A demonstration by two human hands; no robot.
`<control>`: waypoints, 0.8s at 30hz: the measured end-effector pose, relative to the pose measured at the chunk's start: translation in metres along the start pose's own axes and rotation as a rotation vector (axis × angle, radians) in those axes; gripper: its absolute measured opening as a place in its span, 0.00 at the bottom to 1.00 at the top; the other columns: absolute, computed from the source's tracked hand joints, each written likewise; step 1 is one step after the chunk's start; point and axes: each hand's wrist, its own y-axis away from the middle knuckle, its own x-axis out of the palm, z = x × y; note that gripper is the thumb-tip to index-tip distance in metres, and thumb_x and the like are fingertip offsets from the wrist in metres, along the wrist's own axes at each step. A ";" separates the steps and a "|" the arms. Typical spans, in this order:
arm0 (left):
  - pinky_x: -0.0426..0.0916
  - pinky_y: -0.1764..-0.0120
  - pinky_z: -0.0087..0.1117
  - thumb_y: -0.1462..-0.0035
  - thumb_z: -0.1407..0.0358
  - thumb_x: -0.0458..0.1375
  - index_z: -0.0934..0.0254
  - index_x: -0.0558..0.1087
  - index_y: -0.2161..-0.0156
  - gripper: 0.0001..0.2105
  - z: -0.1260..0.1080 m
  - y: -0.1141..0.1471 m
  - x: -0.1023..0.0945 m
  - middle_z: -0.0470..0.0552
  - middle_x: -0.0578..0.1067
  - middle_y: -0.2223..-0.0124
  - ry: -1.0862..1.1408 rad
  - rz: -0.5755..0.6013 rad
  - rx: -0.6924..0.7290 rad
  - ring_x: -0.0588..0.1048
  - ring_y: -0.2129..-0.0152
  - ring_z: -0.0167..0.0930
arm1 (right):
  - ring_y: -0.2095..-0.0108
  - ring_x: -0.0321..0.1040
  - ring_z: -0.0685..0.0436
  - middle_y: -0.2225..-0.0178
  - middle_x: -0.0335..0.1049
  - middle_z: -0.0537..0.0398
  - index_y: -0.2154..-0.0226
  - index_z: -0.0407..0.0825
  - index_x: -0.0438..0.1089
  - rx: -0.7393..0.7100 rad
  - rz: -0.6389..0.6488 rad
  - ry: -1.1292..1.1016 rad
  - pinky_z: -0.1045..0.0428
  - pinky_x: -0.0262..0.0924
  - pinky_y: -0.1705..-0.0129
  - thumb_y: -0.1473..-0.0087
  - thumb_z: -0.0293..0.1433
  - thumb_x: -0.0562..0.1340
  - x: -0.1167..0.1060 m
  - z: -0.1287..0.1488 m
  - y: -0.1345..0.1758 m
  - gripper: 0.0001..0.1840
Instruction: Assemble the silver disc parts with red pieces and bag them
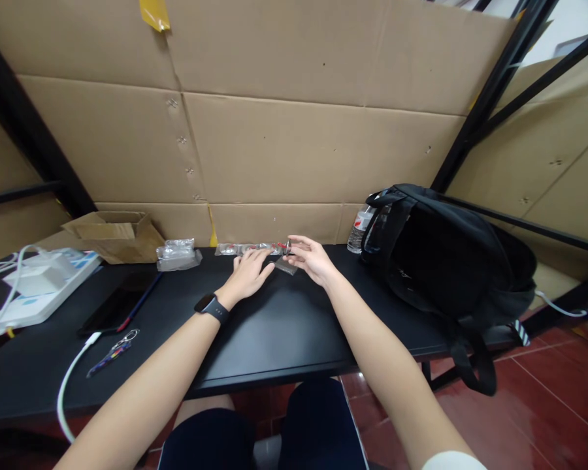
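Observation:
My left hand (247, 275), with a dark watch on its wrist, lies over the black table with fingers stretched forward and apart. Its fingertips reach the row of clear plastic packets (228, 249) with red bits along the back. Between the two hands is a small flat grey block (286, 266) on the table. My right hand (314, 258) is just above the block's right side, its thumb and fingers curled together around a small shiny piece (289, 247). That piece is too small to name, and the fingers partly cover it.
A black backpack (451, 254) and a water bottle (359, 228) stand at the right. Toward the left are a paper bag (117, 236), clear plastic packaging (178, 254), a phone (120, 303), a keychain (112, 356) and a white power strip (44, 297). Cardboard (274, 150) walls the back.

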 end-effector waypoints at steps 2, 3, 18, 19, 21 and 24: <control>0.55 0.42 0.52 0.31 0.53 0.46 0.50 0.68 0.39 0.20 0.004 -0.002 0.002 0.53 0.72 0.39 -0.023 0.085 0.028 0.62 0.39 0.44 | 0.69 0.78 0.48 0.61 0.76 0.51 0.53 0.49 0.72 0.038 -0.072 0.003 0.54 0.74 0.66 0.46 0.24 0.66 -0.006 0.004 -0.003 0.17; 0.54 0.43 0.52 0.31 0.53 0.46 0.50 0.70 0.41 0.19 0.005 -0.003 0.003 0.52 0.74 0.40 -0.025 0.118 0.041 0.63 0.40 0.44 | 0.70 0.78 0.48 0.61 0.76 0.50 0.53 0.48 0.73 0.058 -0.099 0.004 0.54 0.74 0.66 0.46 0.23 0.66 -0.009 0.005 -0.004 0.17; 0.56 0.46 0.49 0.40 0.63 0.58 0.54 0.74 0.57 0.07 -0.006 0.006 0.002 0.49 0.76 0.50 -0.069 0.323 0.146 0.63 0.43 0.43 | 0.69 0.75 0.49 0.59 0.70 0.55 0.54 0.51 0.70 0.117 0.065 0.290 0.50 0.78 0.68 0.54 0.27 0.73 -0.014 -0.023 -0.006 0.24; 0.55 0.45 0.49 0.41 0.63 0.59 0.54 0.73 0.57 0.07 -0.007 0.006 0.000 0.49 0.76 0.49 -0.044 0.348 0.130 0.63 0.42 0.43 | 0.69 0.75 0.49 0.59 0.69 0.55 0.54 0.52 0.70 0.105 0.072 0.320 0.51 0.77 0.69 0.54 0.27 0.73 -0.014 -0.025 -0.006 0.23; 0.55 0.45 0.50 0.42 0.62 0.60 0.54 0.73 0.56 0.08 -0.007 0.006 -0.004 0.49 0.76 0.48 -0.001 0.399 0.121 0.61 0.40 0.44 | 0.69 0.74 0.49 0.59 0.69 0.54 0.54 0.52 0.70 0.086 0.077 0.385 0.51 0.77 0.70 0.53 0.27 0.72 -0.015 -0.030 -0.008 0.23; 0.52 0.42 0.53 0.42 0.59 0.60 0.51 0.75 0.55 0.10 -0.008 0.010 -0.012 0.47 0.76 0.45 0.035 0.488 0.185 0.59 0.37 0.46 | 0.68 0.73 0.49 0.57 0.70 0.53 0.52 0.52 0.70 0.065 0.072 0.474 0.52 0.75 0.70 0.52 0.27 0.70 -0.018 -0.036 -0.012 0.23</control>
